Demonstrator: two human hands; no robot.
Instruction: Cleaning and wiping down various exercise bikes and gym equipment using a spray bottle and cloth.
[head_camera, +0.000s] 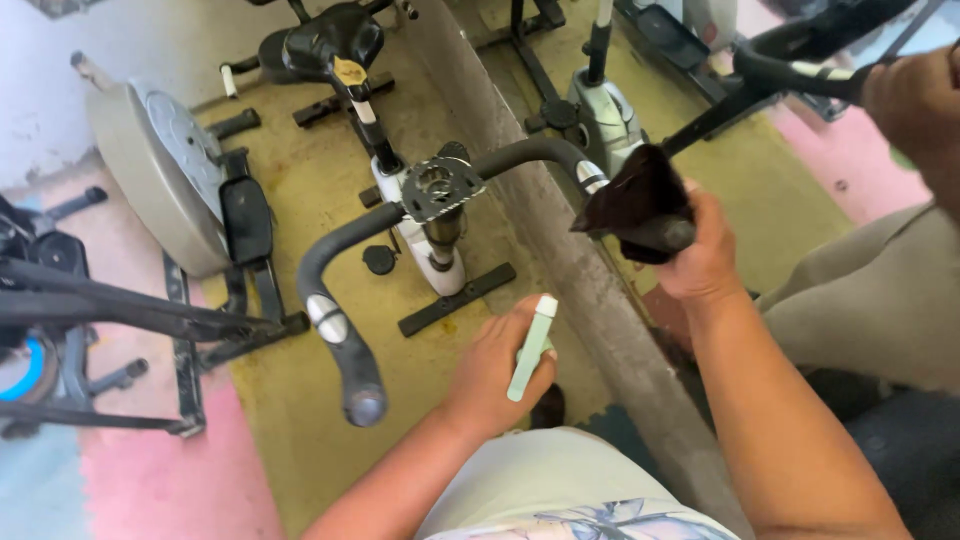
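Both hands are busy: the left hand (495, 370) grips a pale green tube (531, 347), the right hand (700, 255) clamps a dark cloth (638, 200) around the curved black handlebar (520, 155); the rag could slip off.

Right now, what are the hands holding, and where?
Left hand grips a pale green bottle around its body; right hand presses a dark cloth around the handlebar's end.

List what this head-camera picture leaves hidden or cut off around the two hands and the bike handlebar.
- Right handlebar grip: hidden under the dark cloth held by the right hand.
- Pale green bottle: its lower end and far side are covered by the left hand.
- Another person's hand, top right: cut off by the frame edge.
- Bike base: partly hidden behind the handlebar and its stem.
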